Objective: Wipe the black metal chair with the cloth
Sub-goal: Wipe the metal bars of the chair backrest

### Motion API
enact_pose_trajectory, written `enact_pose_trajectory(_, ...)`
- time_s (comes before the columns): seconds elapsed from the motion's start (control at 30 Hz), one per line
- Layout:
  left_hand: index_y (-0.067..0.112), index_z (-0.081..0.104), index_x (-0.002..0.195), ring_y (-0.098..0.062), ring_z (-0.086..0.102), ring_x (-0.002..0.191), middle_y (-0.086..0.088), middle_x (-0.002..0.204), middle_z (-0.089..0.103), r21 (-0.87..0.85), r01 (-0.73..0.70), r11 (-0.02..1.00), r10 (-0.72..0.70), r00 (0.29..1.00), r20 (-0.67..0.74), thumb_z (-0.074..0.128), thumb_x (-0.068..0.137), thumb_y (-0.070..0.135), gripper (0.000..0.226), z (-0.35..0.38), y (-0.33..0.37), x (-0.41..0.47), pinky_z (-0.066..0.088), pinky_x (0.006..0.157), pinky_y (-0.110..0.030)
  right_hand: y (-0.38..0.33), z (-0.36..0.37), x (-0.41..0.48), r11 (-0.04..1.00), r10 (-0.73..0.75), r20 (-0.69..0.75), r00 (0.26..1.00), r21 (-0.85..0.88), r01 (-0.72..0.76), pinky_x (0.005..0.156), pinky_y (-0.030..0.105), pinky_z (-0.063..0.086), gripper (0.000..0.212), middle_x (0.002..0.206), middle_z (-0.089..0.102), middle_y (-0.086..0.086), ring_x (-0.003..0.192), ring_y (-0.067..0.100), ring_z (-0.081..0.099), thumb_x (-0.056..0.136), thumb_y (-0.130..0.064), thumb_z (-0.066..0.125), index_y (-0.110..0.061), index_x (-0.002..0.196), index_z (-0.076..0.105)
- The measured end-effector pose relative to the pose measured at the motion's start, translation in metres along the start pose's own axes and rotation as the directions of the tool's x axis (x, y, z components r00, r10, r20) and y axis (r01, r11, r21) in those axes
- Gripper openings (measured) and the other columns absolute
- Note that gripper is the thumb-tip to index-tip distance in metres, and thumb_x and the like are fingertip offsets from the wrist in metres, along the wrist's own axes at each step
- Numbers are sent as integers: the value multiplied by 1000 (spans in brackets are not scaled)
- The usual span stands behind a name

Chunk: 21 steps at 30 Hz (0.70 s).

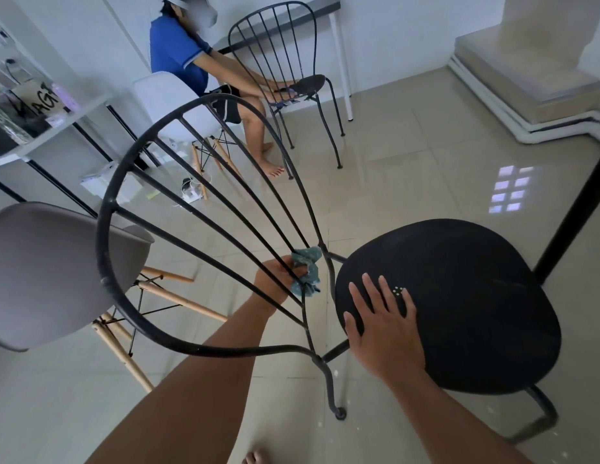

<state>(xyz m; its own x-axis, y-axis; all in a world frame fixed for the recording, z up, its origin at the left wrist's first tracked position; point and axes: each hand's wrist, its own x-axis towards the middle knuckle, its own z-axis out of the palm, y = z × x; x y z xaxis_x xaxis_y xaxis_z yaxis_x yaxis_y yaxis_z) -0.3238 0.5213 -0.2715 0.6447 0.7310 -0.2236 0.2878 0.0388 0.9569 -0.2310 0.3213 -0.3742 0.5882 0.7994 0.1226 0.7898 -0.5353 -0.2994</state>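
The black metal chair [476,296] stands right below me, its round seat to the right and its hooped, barred backrest [104,229] to the left. My left hand [275,279] reaches between the bars and grips a crumpled teal cloth [307,272], held against the lower ends of the bars where they meet near the seat. My right hand [385,333] lies flat on the seat's left edge with its fingers spread and straight.
A grey shell chair with wooden legs [50,272] stands close on the left. Farther back a seated person [191,61] on a white chair touches a second black metal chair [285,61]. A white shelf [40,128], a black table leg [573,222] and tiled floor surround me.
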Motion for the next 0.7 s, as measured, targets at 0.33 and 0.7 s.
enact_pose_trajectory(0.33, 11, 80, 109, -20, 83, 92, -5, 101, 86, -1, -72, 997, 72, 994, -83, 66, 104, -3, 21, -30, 32, 2, 66, 92, -41, 0, 1, 0, 1000, -1, -16, 1000, -14, 1, 133, 61, 12, 68, 181, 19, 0, 169, 26, 12, 108, -62, 21, -34, 170, 27)
enact_pose_trajectory(0.7, -4, 60, 143, -28, 75, 119, -11, 128, 75, -170, -421, 891, 409, 907, -103, 46, 116, 10, 33, -88, 166, -13, 63, 98, -40, 0, 1, 0, 1000, -6, -12, 1000, -27, 6, 133, 60, 13, 70, 181, 19, 0, 169, 26, 12, 107, -63, 17, -35, 171, 25)
